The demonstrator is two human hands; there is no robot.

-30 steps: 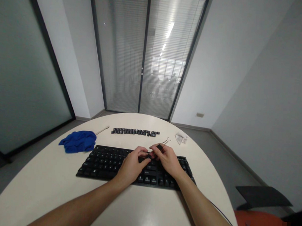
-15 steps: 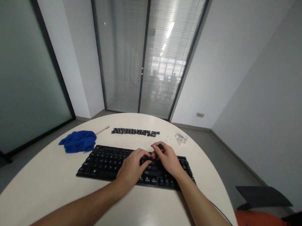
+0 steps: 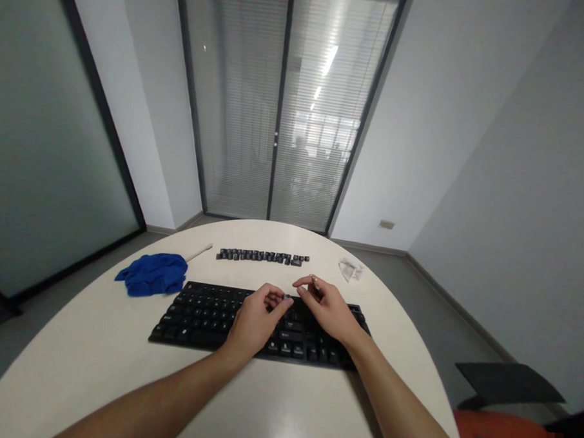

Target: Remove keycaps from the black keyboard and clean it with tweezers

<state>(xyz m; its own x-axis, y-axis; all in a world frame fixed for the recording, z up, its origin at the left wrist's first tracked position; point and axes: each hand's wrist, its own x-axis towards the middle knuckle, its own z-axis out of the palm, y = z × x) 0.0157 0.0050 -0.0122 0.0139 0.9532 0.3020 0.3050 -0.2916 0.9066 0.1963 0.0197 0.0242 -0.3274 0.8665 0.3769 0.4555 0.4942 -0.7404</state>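
A black keyboard [image 3: 205, 315] lies across the round white table [image 3: 96, 365]. Both my hands hover over its right half. My left hand [image 3: 256, 321] is curled, its fingertips pinched on a small dark keycap [image 3: 285, 298]. My right hand [image 3: 329, 310] is closed around a thin wire keycap puller [image 3: 313, 281], whose tip barely shows above the fingers. The two hands' fingertips almost meet above the keys.
A row of loose black keycaps [image 3: 262, 256] lies beyond the keyboard. A crumpled blue cloth [image 3: 151, 273] and a thin pale stick [image 3: 198, 251] lie at the back left, a small clear bag [image 3: 350, 269] at the back right. A chair [image 3: 507, 383] stands on the right.
The wire puller's loops, which stuck out past my right hand, are now drawn in behind the fingers. My left fingertips have lifted off the keys with a small keycap.
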